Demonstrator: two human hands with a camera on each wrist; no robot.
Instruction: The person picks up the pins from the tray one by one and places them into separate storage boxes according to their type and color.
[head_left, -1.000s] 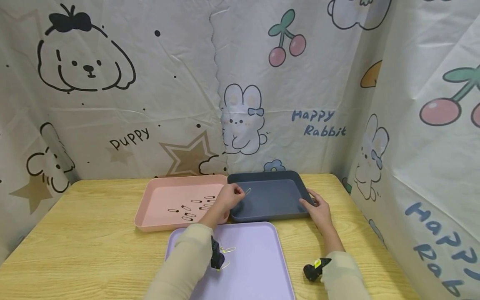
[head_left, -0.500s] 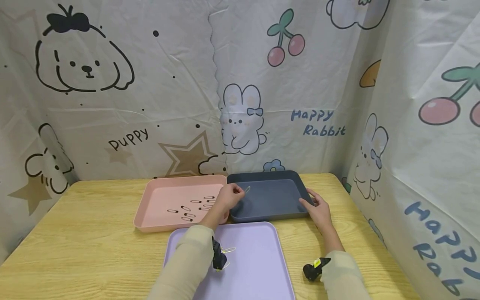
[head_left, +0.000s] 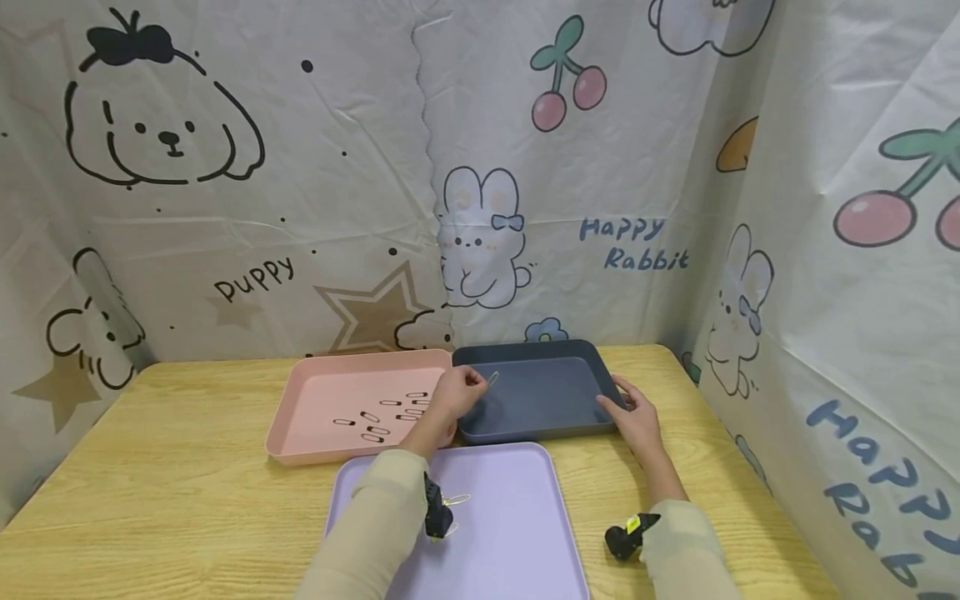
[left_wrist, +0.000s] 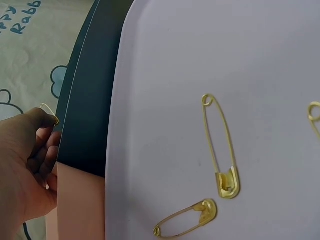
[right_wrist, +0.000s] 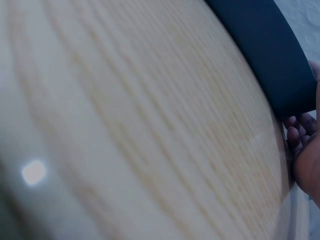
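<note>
**Thin gold metal safety pin [head_left: 493, 377] pinched over dark blue rectangular tray [head_left: 555, 400]**

We see the left hand [head_left: 461, 393] pinching it by thumb and fingers; the right hand [head_left: 636, 417] holds the tray's right rim. Beneath lies a yellow wood-grain table [head_left: 165, 467], walled by whitish cartoon-printed cloth [head_left: 352, 100].

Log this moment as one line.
left hand: pinches gold metal safety pin over dark-blue rectangular tray | right hand: holds that tray's right side
</note>
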